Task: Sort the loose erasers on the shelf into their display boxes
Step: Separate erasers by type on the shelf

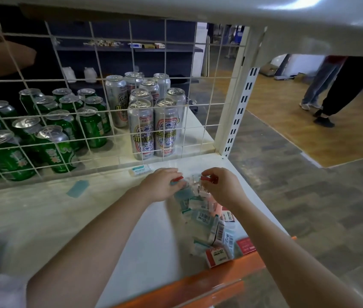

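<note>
White shelf [158, 241] with an orange front lip carries the work; it sits under an upper shelf, with wood and tile floor to the right.

Nearest the viewer, below the right forearm, lies the pile of loose erasers [211, 223]: small wrapped blocks, some with teal sleeves, some with red, several showing barcodes. A red-sleeved eraser [217, 256] lies at the front lip, with a red box [246, 245] just beside it to the right. No other display box can be identified for certain; a blurred teal object sits at the far left edge.

Above the pile, both hands work close together. The left hand [161, 184] has its fingers curled down over a red-and-teal eraser. The right hand [218, 185] pinches a red eraser [208, 178] between thumb and fingertips. Motion blur hides the finer detail.

Handling, as a judgement: each eraser is light, firm and slightly rubbery, and the film wrap makes it slippery. Grip across the long sides, on the paper sleeve, not on the film ends. Nothing here is fragile.

Left of the hands, one teal eraser [140, 170] lies alone by the grille, and a teal sleeve or card [78, 188] lies further left.

Beyond the hands, a wire grille [109, 107] divides the shelf. Behind it stand green cans [49, 138] and silver cans [153, 121]. Far right, two people's legs [331, 94] are visible on the wood floor.
</note>
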Tool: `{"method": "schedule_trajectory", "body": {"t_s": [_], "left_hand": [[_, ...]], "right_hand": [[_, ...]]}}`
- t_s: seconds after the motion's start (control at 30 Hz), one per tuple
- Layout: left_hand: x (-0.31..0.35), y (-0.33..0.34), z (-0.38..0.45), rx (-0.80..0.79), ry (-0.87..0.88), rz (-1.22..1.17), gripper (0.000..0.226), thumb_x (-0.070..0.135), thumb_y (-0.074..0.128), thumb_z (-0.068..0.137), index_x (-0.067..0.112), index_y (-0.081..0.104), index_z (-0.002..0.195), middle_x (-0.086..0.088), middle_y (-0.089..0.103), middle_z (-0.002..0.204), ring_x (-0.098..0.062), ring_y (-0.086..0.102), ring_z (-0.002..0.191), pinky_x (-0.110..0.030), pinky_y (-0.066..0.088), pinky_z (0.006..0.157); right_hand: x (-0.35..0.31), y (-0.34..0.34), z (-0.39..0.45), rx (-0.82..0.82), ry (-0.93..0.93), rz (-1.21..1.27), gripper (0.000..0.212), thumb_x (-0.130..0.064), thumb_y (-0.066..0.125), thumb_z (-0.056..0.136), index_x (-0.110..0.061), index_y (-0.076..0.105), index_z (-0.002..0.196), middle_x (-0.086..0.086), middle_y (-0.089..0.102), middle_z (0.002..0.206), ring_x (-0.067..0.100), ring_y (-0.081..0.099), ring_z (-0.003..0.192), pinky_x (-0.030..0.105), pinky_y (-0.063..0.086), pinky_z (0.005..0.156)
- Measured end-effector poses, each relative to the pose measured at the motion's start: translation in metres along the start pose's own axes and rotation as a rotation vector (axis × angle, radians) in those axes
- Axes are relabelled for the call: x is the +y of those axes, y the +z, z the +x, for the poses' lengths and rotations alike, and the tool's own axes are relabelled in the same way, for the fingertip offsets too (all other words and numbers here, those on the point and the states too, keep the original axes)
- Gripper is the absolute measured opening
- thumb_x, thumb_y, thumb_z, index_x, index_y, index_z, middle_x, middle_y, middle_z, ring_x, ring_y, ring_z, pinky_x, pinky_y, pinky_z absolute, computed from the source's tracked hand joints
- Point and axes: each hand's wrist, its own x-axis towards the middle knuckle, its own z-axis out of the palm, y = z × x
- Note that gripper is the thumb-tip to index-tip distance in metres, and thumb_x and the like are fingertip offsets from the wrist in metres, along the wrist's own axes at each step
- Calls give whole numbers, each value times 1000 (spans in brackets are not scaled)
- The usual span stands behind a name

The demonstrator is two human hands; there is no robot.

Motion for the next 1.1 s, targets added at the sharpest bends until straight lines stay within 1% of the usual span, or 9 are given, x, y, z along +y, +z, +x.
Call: {"method": "schedule_trajectory", "body": {"t_s": [0.17, 0.3, 0.4, 0.5, 0.6, 0.67, 0.8, 0.93, 1.1], "left_hand": [[-8, -8, -11, 7, -10, 77, 72, 69, 32, 80, 17, 59, 123, -2, 50, 132, -20, 46, 120, -38, 41, 98], [-20, -10, -22, 23, -77, 120, 54, 57, 42, 89, 22, 55, 129, 1, 44, 137, -18, 44, 124, -35, 39, 100], [-28, -12, -38, 40, -117, 112, 49, 60, 42, 88, 24, 61, 115, 2, 49, 119, -18, 49, 113, -37, 44, 93], [-41, -14, -59, 71, -151, 83, 40, 57, 46, 86, 26, 62, 105, 2, 50, 106, -17, 51, 105, -36, 44, 90], [-47, -16, -81, 125, -180, 54, 45, 59, 49, 84, 28, 62, 114, 1, 50, 107, -17, 52, 105, -36, 45, 90], [-50, -17, -96, 134, -203, 80, 40, 50, 52, 87, 28, 59, 120, 1, 49, 108, -18, 50, 106, -35, 44, 90], [-58, -17, -124, 127, -197, 196, 38, 48, 50, 89, 24, 57, 117, 2, 45, 108, -18, 44, 105, -31, 41, 85], [-65, -15, -148, 151, -188, 180, 32, 46, 50, 90, 23, 59, 112, 2, 45, 107, -18, 45, 106, -29, 39, 88], [-70, -17, -166, 149, -181, 136, 27, 35, 52, 91, 19, 61, 111, 3, 46, 106, -17, 51, 100, -28, 43, 83]], "right_hand": [[-1, -2, -4, 6, -12, 24, 27, -16, 57, 89, -12, 63, 115, 8, 64, 113, 21, 60, 99, 27, 47, 87], [-9, 0, -10, -9, -31, 79, 25, -13, 55, 89, -10, 63, 113, 8, 66, 106, 18, 59, 86, 23, 46, 75], [-20, 5, -12, 3, -63, 120, 24, -11, 56, 88, -10, 62, 111, 9, 65, 99, 18, 57, 79, 25, 46, 72], [-33, 11, -14, 3, -81, 199, 19, -11, 55, 89, -12, 61, 106, -1, 62, 78, 10, 53, 62, 19, 43, 58], [-46, 19, -18, -33, -93, 237, 10, -14, 55, 89, -17, 59, 98, -10, 58, 66, 4, 51, 55, 12, 38, 48], [-53, 28, -23, -59, -82, 243, 8, -17, 56, 88, -20, 58, 96, -8, 63, 70, 9, 55, 60, 18, 42, 52], [-64, 48, -36, -96, -50, 288, 11, -13, 59, 87, -10, 62, 97, 2, 64, 75, 9, 51, 57, 18, 38, 49], [-73, 65, -52, -132, -11, 307, 13, -10, 61, 84, -9, 62, 97, 2, 61, 80, 15, 56, 74, 15, 39, 56], [-75, 79, -71, -148, 30, 330, 17, -9, 67, 79, -6, 62, 95, 6, 67, 92, 20, 62, 88, 31, 50, 81]]}}
